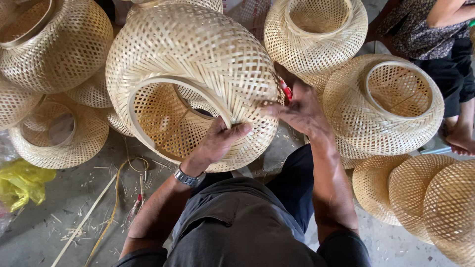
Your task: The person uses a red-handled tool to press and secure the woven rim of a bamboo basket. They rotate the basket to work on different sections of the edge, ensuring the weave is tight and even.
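A large woven bamboo basket (193, 64), rounded and pale, lies tipped on its side over the person's lap, its open hooped mouth turned toward the camera and slightly left. More baskets of the same weave crowd around it: one upper left (54, 44), one upper middle with its mouth up (316, 34), one on the right with a hooped rim (383, 106), a smaller one lower left (59, 131), and a stack of domed ones at the lower right (420, 202). All rest on a grey concrete floor (44, 227) strewn with bamboo slivers and a long strip (84, 217). A crumpled yellow plastic bag (22, 180) lies at the left edge. Another person's arm and patterned clothing (425, 24) show at the upper right, a bare foot below. The left hand (217, 141) grips the lower rim of the big basket, thumb outside on the weave, fingers curled inside. The right hand (302, 109) presses against the basket's right flank, fingers closed around a small red-handled tool (286, 90) whose tip meets the weave. A metal wristwatch (189, 178) sits on the left wrist
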